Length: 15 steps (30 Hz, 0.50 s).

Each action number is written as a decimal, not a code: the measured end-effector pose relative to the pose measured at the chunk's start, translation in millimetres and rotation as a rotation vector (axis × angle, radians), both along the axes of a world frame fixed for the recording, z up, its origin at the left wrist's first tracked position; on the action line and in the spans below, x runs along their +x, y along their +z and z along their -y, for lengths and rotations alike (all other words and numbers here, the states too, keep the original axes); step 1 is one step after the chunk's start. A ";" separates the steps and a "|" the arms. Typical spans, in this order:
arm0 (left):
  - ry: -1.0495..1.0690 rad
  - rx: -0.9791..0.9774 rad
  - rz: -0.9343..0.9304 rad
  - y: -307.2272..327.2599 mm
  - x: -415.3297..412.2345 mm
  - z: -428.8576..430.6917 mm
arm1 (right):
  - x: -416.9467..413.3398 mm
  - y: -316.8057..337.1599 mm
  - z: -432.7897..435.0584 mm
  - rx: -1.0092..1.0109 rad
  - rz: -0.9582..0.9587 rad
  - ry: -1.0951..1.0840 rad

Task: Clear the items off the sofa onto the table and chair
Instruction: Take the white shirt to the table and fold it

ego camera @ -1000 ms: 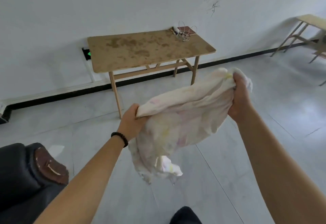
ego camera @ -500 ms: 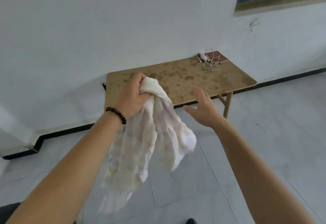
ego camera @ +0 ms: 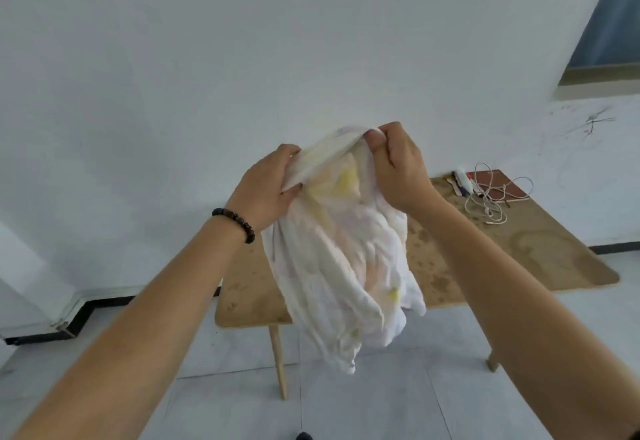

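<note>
Now the right hand (ego camera: 398, 169), free half a second ago, grips the cloth (ego camera: 343, 256) again beside the left hand (ego camera: 268, 187); both hold it over the table's (ego camera: 519, 252) front edge, ready to set down.

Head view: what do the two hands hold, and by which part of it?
Both hold the white cloth by its bunched top edge: left hand grips one end, right hand pinches the other. The rest hangs free.

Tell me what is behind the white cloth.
Behind the white cloth stands the wooden table; its stained top shows on both sides. The cloth covers the middle of the top, so whatever may lie there cannot be seen.
</note>
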<state>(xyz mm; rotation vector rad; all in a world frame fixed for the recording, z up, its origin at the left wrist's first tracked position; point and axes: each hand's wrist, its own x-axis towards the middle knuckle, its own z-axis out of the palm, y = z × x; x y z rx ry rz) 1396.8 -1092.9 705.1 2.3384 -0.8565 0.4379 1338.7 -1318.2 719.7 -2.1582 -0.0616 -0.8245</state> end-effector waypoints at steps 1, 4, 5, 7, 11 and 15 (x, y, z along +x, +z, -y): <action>0.025 0.001 -0.010 -7.8 25.3 2.4 | 19.3 6.9 0.9 -0.006 0.037 -0.014; 0.122 -0.044 -0.113 -19.0 97.0 15.2 | 74.5 30.1 8.7 -0.039 0.127 -0.058; 0.143 -0.047 -0.117 -19.2 118.7 19.7 | 89.9 36.7 14.2 -0.049 0.154 -0.080; 0.177 -0.052 -0.056 -9.0 162.1 28.3 | 116.3 49.4 29.7 -0.081 0.186 -0.133; 0.287 -0.175 0.111 47.2 236.3 44.2 | 159.6 59.1 73.1 -0.189 0.169 -0.239; 0.348 -0.267 0.424 104.2 284.5 66.0 | 203.8 66.5 108.8 -0.217 0.203 -0.373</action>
